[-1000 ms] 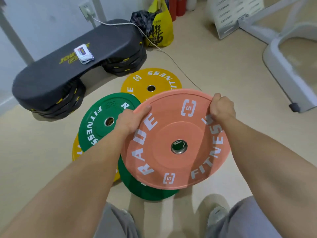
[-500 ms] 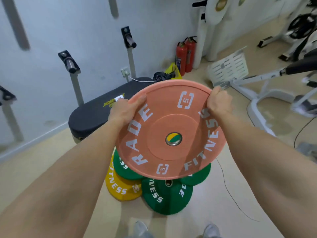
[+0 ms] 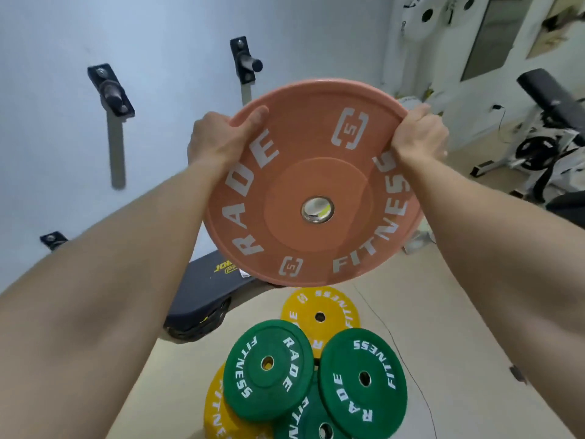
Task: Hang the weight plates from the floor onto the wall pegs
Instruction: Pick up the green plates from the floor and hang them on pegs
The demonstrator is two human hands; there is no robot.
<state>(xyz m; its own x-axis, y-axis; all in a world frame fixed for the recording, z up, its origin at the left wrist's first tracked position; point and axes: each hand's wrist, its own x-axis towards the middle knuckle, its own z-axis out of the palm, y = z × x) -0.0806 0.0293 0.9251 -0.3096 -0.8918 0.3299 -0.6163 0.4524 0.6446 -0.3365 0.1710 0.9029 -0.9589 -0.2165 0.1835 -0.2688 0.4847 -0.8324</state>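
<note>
I hold a salmon-pink weight plate (image 3: pixel 285 185) with white lettering up in the air, its face tilted toward me. My left hand (image 3: pixel 218 137) grips its upper left rim, thumb on the face. My right hand (image 3: pixel 419 134) grips the upper right rim. On the pale wall behind, an empty black peg (image 3: pixel 250 63) sticks out just above the plate's left side. Another empty peg (image 3: pixel 112 91) is further left, and a third peg mount (image 3: pixel 52 239) shows low on the left. On the floor below lie green plates (image 3: pixel 269 369) (image 3: pixel 364 381) and yellow plates (image 3: pixel 319 312) (image 3: pixel 218 410), overlapping.
A dark padded bench (image 3: pixel 205 293) stands by the wall under the held plate. A thin cable (image 3: pixel 395 340) runs across the floor beside the plates. White exercise machines (image 3: pixel 544 147) fill the right side of the room.
I have lifted the pink plate higher and toward the wall. My view has tilted up, so the pegs now sit closer and the floor plates lie well below.
</note>
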